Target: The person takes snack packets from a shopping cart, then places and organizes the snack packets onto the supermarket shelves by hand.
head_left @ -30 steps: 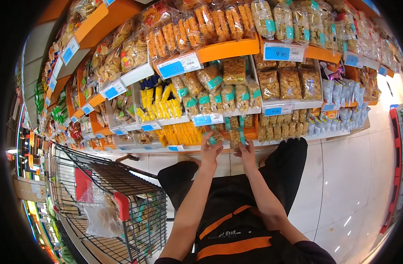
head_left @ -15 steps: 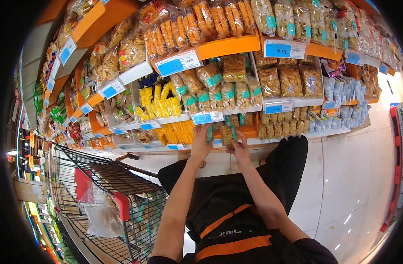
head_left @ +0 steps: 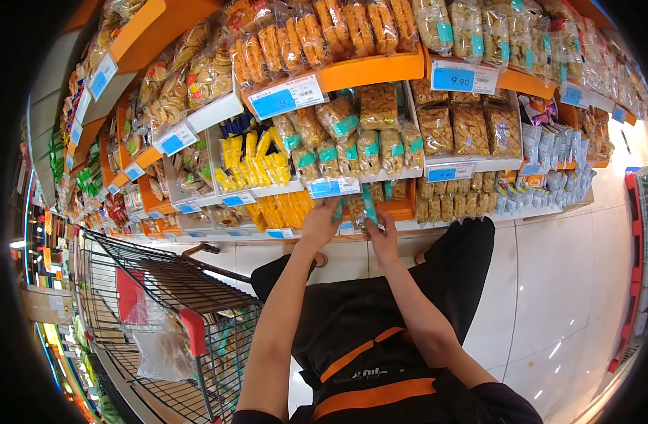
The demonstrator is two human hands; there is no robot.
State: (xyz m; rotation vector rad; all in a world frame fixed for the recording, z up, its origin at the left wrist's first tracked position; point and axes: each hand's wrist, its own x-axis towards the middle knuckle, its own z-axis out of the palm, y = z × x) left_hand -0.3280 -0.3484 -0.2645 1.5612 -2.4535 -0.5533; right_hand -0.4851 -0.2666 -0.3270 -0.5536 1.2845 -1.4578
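On the lowest shelf, clear snack packets with teal labels [head_left: 358, 210] lie in an orange bin below a blue price tag. My left hand [head_left: 321, 225] reaches in at the bin's left side, its fingertips partly hidden by the shelf edge and beside a teal label. My right hand [head_left: 383, 234] has its fingers bent round the lower end of a teal-labelled packet [head_left: 369, 205]. More teal-labelled packets [head_left: 348, 157] stand in the white tray just above my hands.
A wire shopping cart [head_left: 175, 297] with bagged goods is at my left. Yellow packets [head_left: 257, 161] and brown snack packs [head_left: 469, 131] flank the tray. Pale floor tiles [head_left: 550, 283] extend right, towards a red-edged display [head_left: 629, 275].
My left hand has moved left and further in under the price tag. My right hand has shifted slightly left, and the packet by it now leans differently.
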